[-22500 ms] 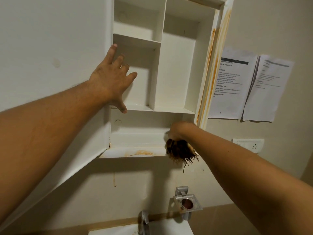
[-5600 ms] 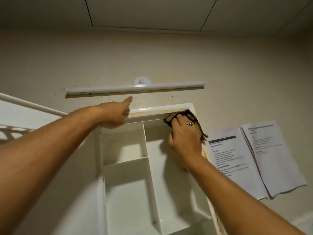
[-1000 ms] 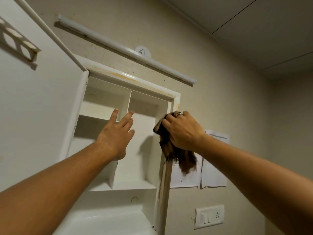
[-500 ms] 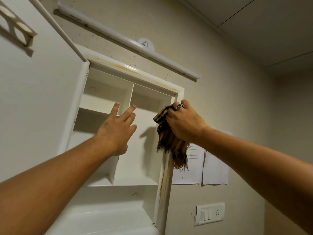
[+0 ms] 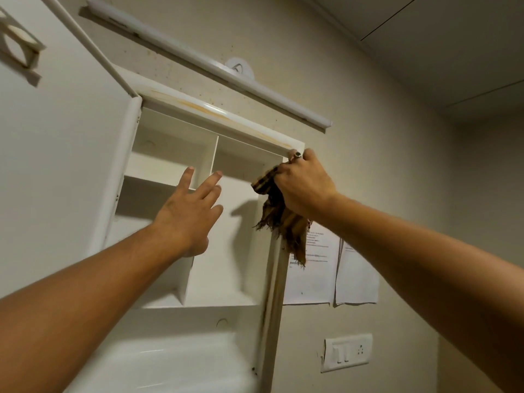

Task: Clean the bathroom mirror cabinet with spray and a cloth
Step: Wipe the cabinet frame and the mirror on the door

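Note:
The white mirror cabinet (image 5: 232, 268) hangs open on the wall, its shelves bare and its frame marked with orange-brown stains along the top and right edge. My right hand (image 5: 303, 185) grips a brown checked cloth (image 5: 283, 219) and holds it against the cabinet's upper right corner; the cloth's frayed end hangs down over the right frame. My left hand (image 5: 190, 211) is raised in front of the middle divider, fingers straight and spread, holding nothing. No spray bottle is in view.
The cabinet door (image 5: 56, 154) stands swung out on the left. A white tube light (image 5: 209, 66) runs above the cabinet. Two printed sheets (image 5: 334, 273) are stuck to the wall on the right, with a white switch plate (image 5: 347, 351) below them.
My right hand has slid the cloth up the right frame edge to the top right corner. My left hand has stayed in front of the divider.

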`<state>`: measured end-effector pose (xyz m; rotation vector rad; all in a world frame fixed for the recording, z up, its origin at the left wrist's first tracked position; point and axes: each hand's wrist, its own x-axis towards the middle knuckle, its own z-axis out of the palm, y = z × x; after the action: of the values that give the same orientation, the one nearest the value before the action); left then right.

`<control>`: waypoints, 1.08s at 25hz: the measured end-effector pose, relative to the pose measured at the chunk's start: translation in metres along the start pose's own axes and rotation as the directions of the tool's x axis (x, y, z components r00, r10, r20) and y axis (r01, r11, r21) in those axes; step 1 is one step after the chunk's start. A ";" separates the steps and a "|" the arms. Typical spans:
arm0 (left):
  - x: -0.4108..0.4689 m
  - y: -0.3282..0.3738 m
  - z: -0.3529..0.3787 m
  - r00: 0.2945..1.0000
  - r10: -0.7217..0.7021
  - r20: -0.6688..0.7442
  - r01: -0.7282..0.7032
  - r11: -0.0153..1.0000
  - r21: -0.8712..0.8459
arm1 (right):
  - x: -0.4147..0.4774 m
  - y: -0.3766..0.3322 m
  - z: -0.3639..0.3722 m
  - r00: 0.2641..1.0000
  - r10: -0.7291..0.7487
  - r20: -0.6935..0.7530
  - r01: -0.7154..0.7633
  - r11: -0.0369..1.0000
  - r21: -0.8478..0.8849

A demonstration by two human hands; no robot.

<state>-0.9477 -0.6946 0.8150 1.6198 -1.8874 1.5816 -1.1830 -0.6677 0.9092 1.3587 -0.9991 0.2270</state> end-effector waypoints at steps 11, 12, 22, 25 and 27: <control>0.000 -0.002 0.000 1.000 -0.008 -0.020 0.008 1.000 0.012 | 0.021 -0.012 -0.003 0.980 0.189 0.061 -0.198 0.957 0.211; -0.001 -0.001 0.000 1.000 -0.002 -0.027 0.002 1.000 0.013 | 0.015 -0.018 -0.003 0.981 0.179 0.071 -0.190 0.959 0.209; -0.006 0.004 -0.005 0.999 -0.008 0.054 0.006 0.999 0.039 | -0.120 -0.114 -0.004 0.950 -0.149 0.273 0.018 0.902 0.432; -0.009 0.005 -0.003 0.999 -0.010 0.037 0.008 0.999 0.042 | -0.045 -0.050 -0.008 0.988 0.087 0.130 -0.125 0.939 0.321; -0.010 0.003 -0.003 1.000 -0.006 0.029 0.004 0.999 0.049 | -0.011 -0.029 -0.012 0.979 0.194 0.057 -0.202 0.939 0.279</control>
<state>-0.9478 -0.6870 0.8071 1.6753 -1.8714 1.6231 -1.1651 -0.6605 0.8824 1.5225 -1.1609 0.5202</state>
